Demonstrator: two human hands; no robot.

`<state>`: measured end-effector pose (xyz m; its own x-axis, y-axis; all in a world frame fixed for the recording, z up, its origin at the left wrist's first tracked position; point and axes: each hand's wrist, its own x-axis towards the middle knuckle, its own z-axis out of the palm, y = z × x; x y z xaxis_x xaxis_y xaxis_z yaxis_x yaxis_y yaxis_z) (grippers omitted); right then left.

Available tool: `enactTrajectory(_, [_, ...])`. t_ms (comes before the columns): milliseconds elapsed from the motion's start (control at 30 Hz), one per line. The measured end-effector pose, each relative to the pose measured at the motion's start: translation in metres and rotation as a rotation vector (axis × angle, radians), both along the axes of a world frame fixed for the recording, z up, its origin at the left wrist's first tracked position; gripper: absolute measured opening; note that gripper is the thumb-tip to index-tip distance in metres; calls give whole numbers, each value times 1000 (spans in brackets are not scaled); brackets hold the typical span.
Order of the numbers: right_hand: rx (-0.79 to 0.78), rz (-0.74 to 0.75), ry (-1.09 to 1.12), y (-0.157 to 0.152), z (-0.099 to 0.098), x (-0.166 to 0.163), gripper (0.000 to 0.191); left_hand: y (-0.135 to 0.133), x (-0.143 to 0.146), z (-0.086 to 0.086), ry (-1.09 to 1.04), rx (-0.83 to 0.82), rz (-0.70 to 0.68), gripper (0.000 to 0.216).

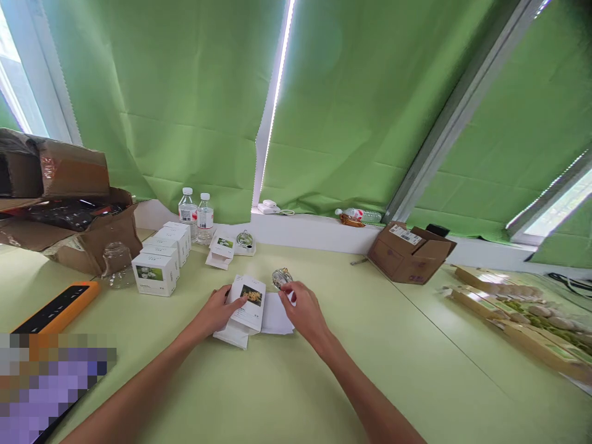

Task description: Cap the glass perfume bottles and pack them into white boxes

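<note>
My left hand [221, 312] is closed on a white carton [252, 310] with a yellow-flower picture, its thumb across the front. The carton tilts, and a white flap sticks out at its lower end. To its right, my right hand [303, 306] pinches a small clear, shiny thing [280, 278] with some yellow in it; its exact kind is unclear. White paper or card [276, 316] lies on the table between my hands. Farther back are another white carton [221, 248] with a white-flower picture and a round clear item [245, 240] on a white base.
A row of white cartons [155, 277] stands left, near an empty clear jar [117, 265] and two water bottles [205, 219]. Opened cardboard boxes [92, 240] fill the far left. A brown box [409, 253] and flat trays [522, 320] are right. An orange-black case [53, 308] lies left.
</note>
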<state>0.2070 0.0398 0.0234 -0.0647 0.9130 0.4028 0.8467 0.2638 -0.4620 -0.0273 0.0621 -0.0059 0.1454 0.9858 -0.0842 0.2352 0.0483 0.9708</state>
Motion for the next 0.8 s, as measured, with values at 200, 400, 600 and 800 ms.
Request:
enactTrajectory(200, [-179,98,-62,-20,-11,-17,25,2,-3,4,63,23,-50,65])
enactTrajectory(400, [-189,91,-96,-21,-16,-17,28,1,-9,7,178,90,15,67])
enactTrajectory(600, [-177,104,-167,-25,-18,-17,29,-3,-13,16,301,111,33,65])
enactTrajectory(800, [-143,123,-178,-29,-16,-18,31,-7,-22,42,161,43,68,63])
